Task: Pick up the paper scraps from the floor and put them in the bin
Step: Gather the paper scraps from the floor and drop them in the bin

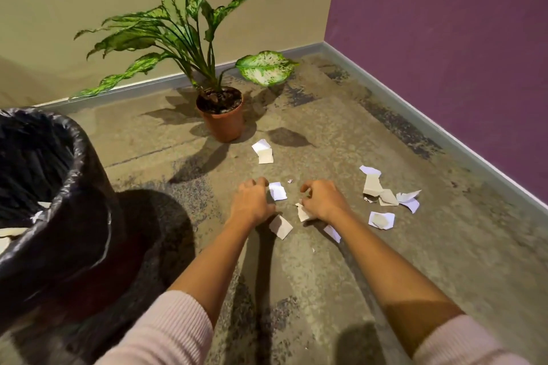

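White and beige paper scraps lie scattered on the floor. My left hand (252, 200) is low over the floor, fingers curled around a white scrap (277, 190), with another scrap (280, 227) under its heel. My right hand (321, 200) is beside it, fingers bent, pinching a small scrap (302, 212). A folded scrap (264, 151) lies farther off near the pot. A cluster of scraps (385, 194) and one more scrap (381, 220) lie to the right. The black-lined bin (74, 175) stands at the left, holding some paper.
A potted plant (221, 115) with long spotted leaves stands near the back wall. A purple wall (444, 38) with a grey skirting closes the right side. Bare concrete floor (296, 290) lies between my forearms.
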A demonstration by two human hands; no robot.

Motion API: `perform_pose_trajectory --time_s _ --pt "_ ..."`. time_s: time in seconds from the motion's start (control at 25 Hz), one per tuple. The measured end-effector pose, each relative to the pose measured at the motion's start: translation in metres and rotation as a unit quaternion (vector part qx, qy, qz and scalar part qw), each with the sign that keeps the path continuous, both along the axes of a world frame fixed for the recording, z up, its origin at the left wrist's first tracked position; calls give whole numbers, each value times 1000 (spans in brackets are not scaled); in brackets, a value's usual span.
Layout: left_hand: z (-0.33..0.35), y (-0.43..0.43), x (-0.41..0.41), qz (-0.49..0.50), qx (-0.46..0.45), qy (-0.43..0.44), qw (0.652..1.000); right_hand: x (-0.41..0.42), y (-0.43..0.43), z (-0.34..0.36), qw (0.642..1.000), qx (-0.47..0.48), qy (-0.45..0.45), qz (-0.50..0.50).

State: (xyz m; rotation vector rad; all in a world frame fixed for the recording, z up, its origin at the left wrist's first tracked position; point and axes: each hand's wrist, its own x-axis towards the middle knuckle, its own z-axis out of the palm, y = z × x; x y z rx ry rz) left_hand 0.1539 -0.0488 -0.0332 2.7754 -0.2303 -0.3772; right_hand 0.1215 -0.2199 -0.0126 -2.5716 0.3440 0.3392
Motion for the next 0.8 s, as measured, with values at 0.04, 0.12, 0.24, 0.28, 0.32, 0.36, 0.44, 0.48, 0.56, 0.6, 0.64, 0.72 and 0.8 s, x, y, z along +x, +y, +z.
perform_pose_trajectory --time_s 0.04,0.12,0.24,0.28,0.32,0.36,0.44,0.48,0.56,0.6,0.64,0.72,0.8 --pt "-5 0 8 -6 12 -11 1000 9 1 -4 1000 -10 -10 11" --pt "-13 -1 27 -9 24 -28 999 28 3 -11 999 -16 -27 28" --pt "-23 -4 56 -22 23 -11 999 54 4 -24 998 -27 -39 39" --pt "-26 -5 64 -32 23 -3 999 60 5 -28 998 -33 -37 48" --pt "-30 -6 71 -42 23 1 999 65 6 -32 997 -39 -37 58" --pt "-34 -8 76 -51 24 1 998 68 7 -36 996 -45 -41 68" --pt "-42 -9 85 -57 18 4 998 72 8 -44 994 -54 -56 78" --pt "-44 -10 90 -52 12 9 999 73 7 -45 993 -55 -65 80" --pt "-44 -9 104 -37 9 28 999 75 5 -48 992 -48 -80 81" --pt "-43 -10 113 -37 19 35 999 75 4 -50 992 -42 -86 78" --pt "-42 -11 122 -43 34 41 998 75 3 -51 992 -36 -93 74" --pt "-37 -17 138 -71 64 60 994 75 2 -52 992 -22 -104 65" --pt "-33 -25 149 -99 84 98 987 75 2 -53 993 -17 -103 61"
